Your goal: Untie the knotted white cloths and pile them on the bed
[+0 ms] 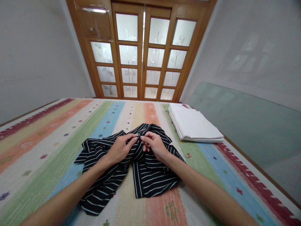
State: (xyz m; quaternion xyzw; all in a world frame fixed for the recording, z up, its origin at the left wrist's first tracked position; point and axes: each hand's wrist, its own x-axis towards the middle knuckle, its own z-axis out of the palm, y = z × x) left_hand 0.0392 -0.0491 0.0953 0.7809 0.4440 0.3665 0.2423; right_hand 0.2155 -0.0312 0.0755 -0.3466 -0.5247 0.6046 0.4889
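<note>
Grips black striped shirt with both hands near its top edge: left hand fingers closed on the fabric, right hand fingers pinched on the same fold, hands almost touching. Lies crumpled at middle of striped mat. Folded white cloth on mat to the right, near, apart from shirt. Wooden glass door behind

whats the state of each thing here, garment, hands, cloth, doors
striped garment: crumpled, unfolded, lying on the mat
left hand: pinching the garment near its top
right hand: pinching it right beside the left
white cloth: folded flat, apart from the hands
doors: shut
</note>
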